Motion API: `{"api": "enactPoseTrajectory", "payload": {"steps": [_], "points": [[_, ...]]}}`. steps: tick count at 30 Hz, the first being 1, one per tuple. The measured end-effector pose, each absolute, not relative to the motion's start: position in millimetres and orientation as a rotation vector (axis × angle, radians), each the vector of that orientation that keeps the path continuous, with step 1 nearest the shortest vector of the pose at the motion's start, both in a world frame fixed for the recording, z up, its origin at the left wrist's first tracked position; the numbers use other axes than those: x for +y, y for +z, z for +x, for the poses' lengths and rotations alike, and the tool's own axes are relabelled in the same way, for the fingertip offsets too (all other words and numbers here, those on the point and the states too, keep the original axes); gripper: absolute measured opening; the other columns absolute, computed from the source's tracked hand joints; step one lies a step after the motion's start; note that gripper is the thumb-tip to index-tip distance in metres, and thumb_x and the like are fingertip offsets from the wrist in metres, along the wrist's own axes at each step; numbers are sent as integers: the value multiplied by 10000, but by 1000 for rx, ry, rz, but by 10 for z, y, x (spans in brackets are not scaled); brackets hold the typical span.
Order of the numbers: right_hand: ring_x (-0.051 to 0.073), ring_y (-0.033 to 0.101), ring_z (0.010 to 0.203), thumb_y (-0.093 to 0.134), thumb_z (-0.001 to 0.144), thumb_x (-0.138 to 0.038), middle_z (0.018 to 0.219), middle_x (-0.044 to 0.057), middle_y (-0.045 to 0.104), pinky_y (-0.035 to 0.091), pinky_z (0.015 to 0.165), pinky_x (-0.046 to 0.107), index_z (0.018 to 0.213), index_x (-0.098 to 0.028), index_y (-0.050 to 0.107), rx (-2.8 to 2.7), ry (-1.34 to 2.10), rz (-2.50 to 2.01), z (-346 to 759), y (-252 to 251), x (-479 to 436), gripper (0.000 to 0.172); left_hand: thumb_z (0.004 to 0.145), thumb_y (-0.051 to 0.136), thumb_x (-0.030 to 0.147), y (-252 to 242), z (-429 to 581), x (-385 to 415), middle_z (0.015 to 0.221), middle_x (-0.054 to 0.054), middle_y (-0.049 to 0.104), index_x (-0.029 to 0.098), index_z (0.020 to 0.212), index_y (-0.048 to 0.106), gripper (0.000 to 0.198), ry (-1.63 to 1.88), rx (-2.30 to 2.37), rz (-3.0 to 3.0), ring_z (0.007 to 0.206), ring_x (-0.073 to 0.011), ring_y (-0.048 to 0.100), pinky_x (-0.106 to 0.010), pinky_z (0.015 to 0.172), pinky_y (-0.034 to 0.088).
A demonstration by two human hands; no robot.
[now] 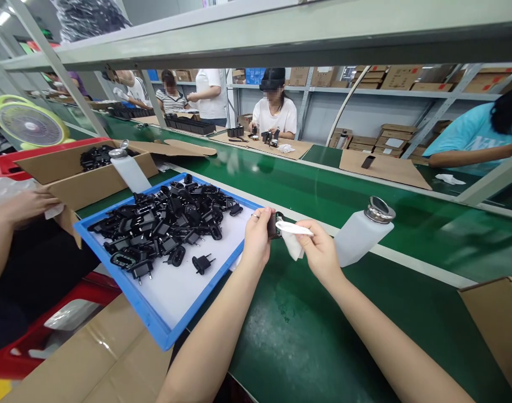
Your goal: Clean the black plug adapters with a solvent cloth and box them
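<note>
My left hand (257, 235) is closed around a small black plug adapter (273, 224), held up over the green work surface. My right hand (320, 252) pinches a folded white cloth (292, 235) and presses it against the adapter. Just left of my hands lies a blue tray (125, 280) with a white liner, piled with several black plug adapters (163, 221). A white dispenser bottle (358, 235) with a metal pump top stands right of my right hand.
A green conveyor belt (365, 190) runs behind the bench. Cardboard boxes sit at left (88, 173) and lower right (497, 319). A co-worker's hand (27, 204) rests at left beside a second bottle (130, 168). Other people work across the belt under a metal shelf.
</note>
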State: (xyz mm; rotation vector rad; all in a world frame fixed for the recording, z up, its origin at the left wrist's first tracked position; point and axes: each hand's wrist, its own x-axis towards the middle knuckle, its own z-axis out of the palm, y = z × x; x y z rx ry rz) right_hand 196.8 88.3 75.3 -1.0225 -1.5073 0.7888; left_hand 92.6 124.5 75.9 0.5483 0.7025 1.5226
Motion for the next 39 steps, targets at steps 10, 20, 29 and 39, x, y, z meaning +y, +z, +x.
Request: {"api": "enactPoseTrajectory", "payload": {"steps": [10,20,29,39], "points": [[105,456,629,562,615,-288,702,-12,477,382,520,209,682,-173,498,-878,1158,-893,2088,910,1021,147,567,594,258,784,939,1225,498,48,486,139,590,511,146,1396,664,511,415,-53,456,-164,378,318],[86,378,503,482,660,-261,563,-41,426,291,435,199,639,-182,471,-1174,586,-1212,2234,991,1025,82,547,594,270,814,936,1208,571,26,525,142,596,504,164,1269,643,521,447,-76,490,-174,371,324],[83,409,447,431,744,-267,598,-39,485,316,413,205,774,-199,441,-1511,472,-1182,1997,872,858,75,558,603,268,751,974,1213,511,45,491,135,591,512,165,1335,650,632,439,-51,455,-160,395,312],[151,373,1080,341,814,-182,1104,34,488,350,849,325,848,-228,416,-1745,380,-927,1880,654,841,94,576,585,238,736,959,1211,434,72,401,142,493,402,223,1389,679,565,382,-31,378,-157,384,274]]}}
